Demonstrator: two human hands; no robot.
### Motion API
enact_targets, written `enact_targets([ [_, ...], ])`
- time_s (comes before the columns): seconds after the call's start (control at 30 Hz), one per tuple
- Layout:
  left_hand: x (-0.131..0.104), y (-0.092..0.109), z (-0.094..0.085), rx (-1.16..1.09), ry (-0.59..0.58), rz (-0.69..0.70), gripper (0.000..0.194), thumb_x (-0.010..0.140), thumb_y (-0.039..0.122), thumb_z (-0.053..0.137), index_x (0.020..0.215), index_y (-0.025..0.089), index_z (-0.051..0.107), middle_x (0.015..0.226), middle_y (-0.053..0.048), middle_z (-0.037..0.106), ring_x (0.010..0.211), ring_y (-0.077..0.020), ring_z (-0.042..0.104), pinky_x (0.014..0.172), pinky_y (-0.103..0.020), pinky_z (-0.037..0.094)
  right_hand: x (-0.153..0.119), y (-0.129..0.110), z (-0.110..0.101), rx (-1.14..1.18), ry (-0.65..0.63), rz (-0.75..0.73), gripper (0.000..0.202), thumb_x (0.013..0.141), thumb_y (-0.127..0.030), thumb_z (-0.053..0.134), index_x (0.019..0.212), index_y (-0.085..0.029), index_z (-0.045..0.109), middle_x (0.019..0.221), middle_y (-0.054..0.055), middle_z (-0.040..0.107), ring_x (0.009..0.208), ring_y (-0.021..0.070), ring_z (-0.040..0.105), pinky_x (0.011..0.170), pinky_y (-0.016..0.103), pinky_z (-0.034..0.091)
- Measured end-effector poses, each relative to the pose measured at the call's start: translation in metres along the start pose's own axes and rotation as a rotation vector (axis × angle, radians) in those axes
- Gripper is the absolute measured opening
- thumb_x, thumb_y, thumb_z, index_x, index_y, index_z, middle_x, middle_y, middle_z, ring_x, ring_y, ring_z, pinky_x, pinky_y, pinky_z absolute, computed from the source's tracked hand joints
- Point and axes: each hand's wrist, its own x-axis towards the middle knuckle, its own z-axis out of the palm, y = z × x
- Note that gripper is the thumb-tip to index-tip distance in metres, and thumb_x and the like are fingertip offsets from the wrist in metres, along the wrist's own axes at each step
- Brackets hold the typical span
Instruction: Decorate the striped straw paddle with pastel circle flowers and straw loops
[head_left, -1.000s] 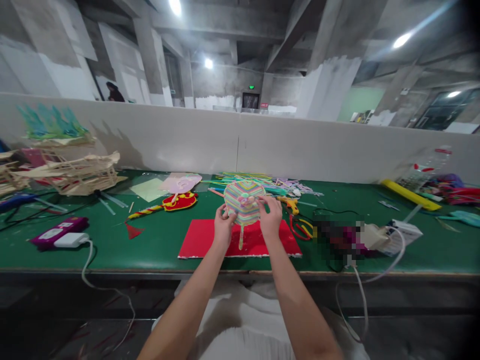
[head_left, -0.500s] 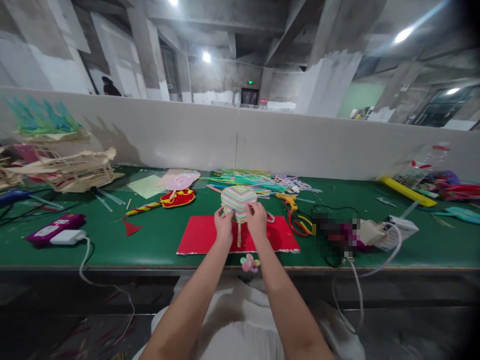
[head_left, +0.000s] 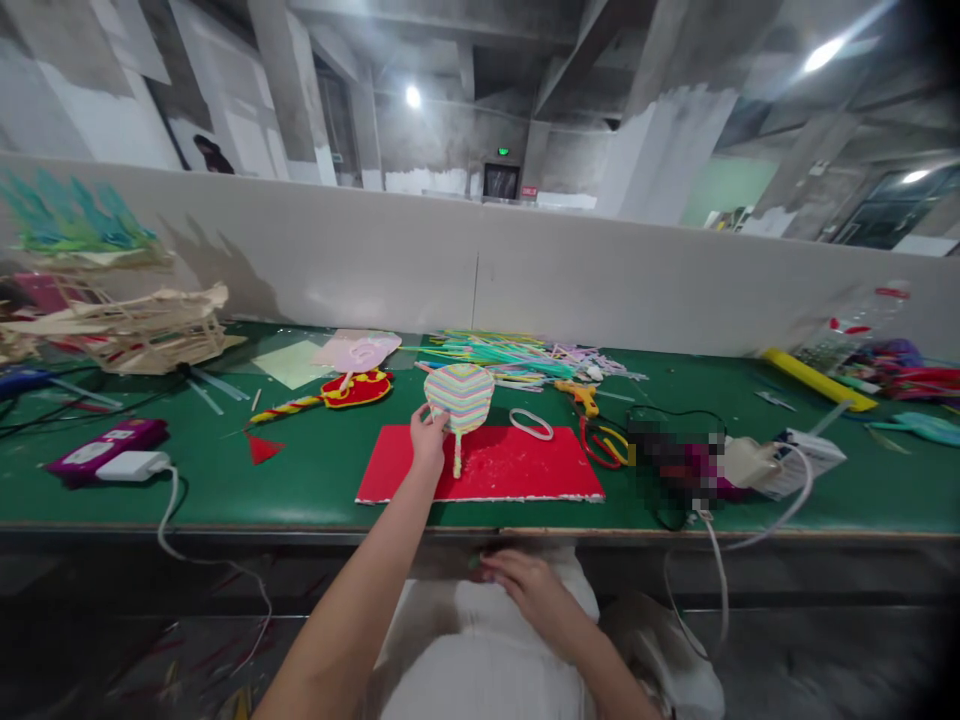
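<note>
A heart-shaped hand fan [head_left: 460, 393] with pastel stripes and a short pale handle stands above the red board [head_left: 517, 468]. My left hand [head_left: 429, 432] grips it at its lower left edge, fingers closed. Below the table's front edge, over my lap, is my right hand [head_left: 531, 580], somewhat blurred. Its fingertips close on a small flower [head_left: 478, 561], of which only a bit of green and pink shows. A pale oval ring [head_left: 531, 424] lies on the back of the red board.
Left stand a red-yellow fan [head_left: 356, 389], a pink fan [head_left: 363, 350] and a stick-built model [head_left: 127, 330]. Pipe cleaners [head_left: 510, 358] lie in a heap at the back. Orange-handled pliers [head_left: 579, 396], red-yellow scissors [head_left: 604, 442] and a white power strip [head_left: 802, 463] are to the right.
My right hand has let go of the fan and dropped below the table edge to the small flower. The fan, still in my left hand, has shifted slightly left and up.
</note>
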Motion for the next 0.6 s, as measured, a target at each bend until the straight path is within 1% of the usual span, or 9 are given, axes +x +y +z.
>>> enact_targets([
  [0.03,0.001,0.000,0.000,0.000,-0.004,-0.001,0.046,0.061,0.012,0.066,0.102,0.017,0.046,0.092,-0.009,0.063,0.068,-0.0134,0.062,0.057,-0.023,0.047,-0.001,0.008,0.008,-0.067,0.028,0.077,0.031,0.084,-0.022,0.043,0.109,-0.021,0.060,0.108,0.008,0.063,0.101,0.0206,0.058,0.089,0.033,0.043],
  [0.07,0.001,-0.001,0.000,-0.001,-0.011,-0.001,0.046,0.060,0.012,0.066,0.102,0.017,0.046,0.093,-0.009,0.063,0.068,-0.0134,0.062,0.057,-0.023,0.047,-0.001,0.014,0.015,-0.118,0.026,0.144,0.031,0.082,-0.021,0.045,0.110,-0.018,0.059,0.105,0.009,0.064,0.099,0.0218,0.058,0.087,0.033,0.043],
  [0.13,0.002,-0.001,0.000,0.000,-0.035,0.002,0.046,0.060,0.013,0.067,0.101,0.017,0.046,0.094,-0.009,0.063,0.069,-0.0135,0.062,0.057,-0.023,0.047,0.001,0.021,0.026,-0.220,0.045,0.257,0.031,0.079,-0.020,0.048,0.108,-0.016,0.060,0.101,0.011,0.065,0.098,0.0237,0.058,0.086,0.033,0.043],
  [0.2,0.001,-0.002,0.000,0.023,-0.080,0.005,0.046,0.060,0.015,0.067,0.100,0.018,0.045,0.095,-0.008,0.063,0.070,-0.0135,0.063,0.057,-0.022,0.047,0.004,0.021,0.032,-0.300,0.030,0.324,0.032,0.076,-0.018,0.050,0.106,-0.016,0.061,0.101,0.012,0.064,0.098,0.0245,0.058,0.085,0.032,0.043],
  [0.27,-0.001,-0.002,0.000,0.092,-0.133,0.014,0.043,0.061,0.017,0.066,0.099,0.018,0.045,0.095,-0.008,0.063,0.070,-0.0139,0.063,0.058,-0.023,0.047,0.006,0.016,0.034,-0.364,-0.005,0.360,0.029,0.074,-0.018,0.050,0.100,-0.017,0.064,0.098,0.012,0.065,0.096,0.0249,0.059,0.082,0.031,0.043],
  [0.37,-0.006,-0.004,0.001,0.204,-0.169,0.051,0.041,0.060,0.018,0.067,0.094,0.017,0.045,0.091,-0.008,0.062,0.071,-0.0149,0.062,0.061,-0.026,0.048,0.007,0.010,0.033,-0.450,-0.016,0.377,0.025,0.072,-0.018,0.050,0.092,-0.018,0.065,0.095,0.012,0.064,0.091,0.0259,0.061,0.076,0.032,0.044],
  [0.43,-0.008,-0.005,0.000,0.252,-0.169,0.088,0.040,0.058,0.018,0.069,0.090,0.017,0.045,0.086,-0.006,0.062,0.072,-0.0148,0.061,0.062,-0.026,0.047,0.006,0.008,0.035,-0.463,0.005,0.371,0.025,0.071,-0.017,0.049,0.093,-0.018,0.062,0.092,0.012,0.064,0.088,0.0251,0.061,0.073,0.031,0.044],
  [0.53,-0.009,-0.007,-0.003,0.335,-0.145,0.148,0.035,0.059,0.022,0.069,0.086,0.017,0.047,0.076,-0.002,0.059,0.067,-0.0130,0.059,0.059,-0.023,0.044,0.005,0.004,0.036,-0.318,0.011,0.314,0.024,0.070,-0.010,0.049,0.090,-0.020,0.058,0.083,0.006,0.065,0.079,0.0190,0.061,0.067,0.025,0.042],
  [0.6,-0.008,-0.009,-0.005,0.388,-0.116,0.179,0.030,0.063,0.028,0.066,0.084,0.017,0.047,0.069,0.000,0.056,0.060,-0.0116,0.055,0.055,-0.022,0.041,0.005,-0.007,0.029,-0.158,0.031,0.260,0.017,0.071,-0.013,0.051,0.085,-0.021,0.056,0.074,0.001,0.064,0.070,0.0152,0.060,0.061,0.021,0.041],
])
